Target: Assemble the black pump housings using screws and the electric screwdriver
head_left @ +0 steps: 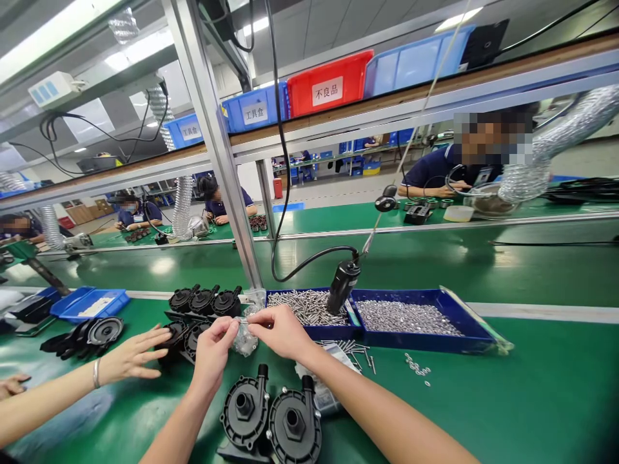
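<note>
bare left hand and bare right hand, both pinched closed on a thin silvery metal piece, two round black plastic housings nearer the camera

The left hand and right hand meet at the fingertips, pinching a slim metal piece near a clear plastic bag. Nearer the camera, 2 black pump housings sit on the green table. Beyond the right hand, 2 blue bins hold screws and nuts; a black power screwdriver hangs by the screws. A co-worker's hand is close to more black housings.
</note>
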Available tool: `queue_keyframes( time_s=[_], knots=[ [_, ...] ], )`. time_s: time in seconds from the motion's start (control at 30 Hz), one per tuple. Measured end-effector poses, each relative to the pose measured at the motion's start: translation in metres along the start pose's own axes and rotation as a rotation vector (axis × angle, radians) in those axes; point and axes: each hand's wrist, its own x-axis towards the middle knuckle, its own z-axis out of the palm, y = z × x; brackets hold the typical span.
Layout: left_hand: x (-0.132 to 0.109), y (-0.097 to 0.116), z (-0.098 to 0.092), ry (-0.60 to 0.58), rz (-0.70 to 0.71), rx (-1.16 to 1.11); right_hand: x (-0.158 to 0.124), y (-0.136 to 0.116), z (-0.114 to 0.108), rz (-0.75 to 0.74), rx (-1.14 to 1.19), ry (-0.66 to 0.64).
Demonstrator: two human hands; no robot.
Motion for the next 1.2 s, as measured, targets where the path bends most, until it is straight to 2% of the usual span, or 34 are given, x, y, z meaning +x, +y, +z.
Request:
queue_keyframes(
  time_s=[0.23, 0.37, 0.5, 0.7, 0.8, 0.97, 1.13, 1.2],
  knots=[
    [-0.002, -0.002, 0.001, 0.036, 0.076, 0.057, -0.004, -0.002, 0.005, 0.008, 0.004, 0.020],
    [-0.005, -0.002, 0.001, 0.057, 0.299, 0.266, -0.002, 0.002, 0.010, 0.083, 0.099, 0.041],
    [-0.006, 0.000, -0.001, 0.043, 0.520, 0.400, 0.003, 0.008, 0.011, 0.245, 0.321, 0.028],
    [-0.008, 0.004, -0.003, -0.025, 0.573, 0.379, 0.005, 0.009, 0.003, 0.455, 0.550, -0.120],
    [-0.010, 0.010, -0.001, -0.055, 0.604, 0.449, 0.007, 0.011, 0.003, 0.475, 0.554, -0.111],
    [-0.001, 0.005, -0.006, -0.099, 0.557, 0.541, 0.008, 0.007, 0.003, 0.350, 0.362, -0.086],
    [0.012, -0.020, -0.014, -0.245, 0.469, 0.855, -0.010, -0.015, 0.004, 0.043, -0.016, -0.286],
    [0.014, -0.030, -0.013, -0.301, 0.443, 0.910, -0.017, -0.021, 0.008, -0.061, -0.161, -0.341]
  ],
)
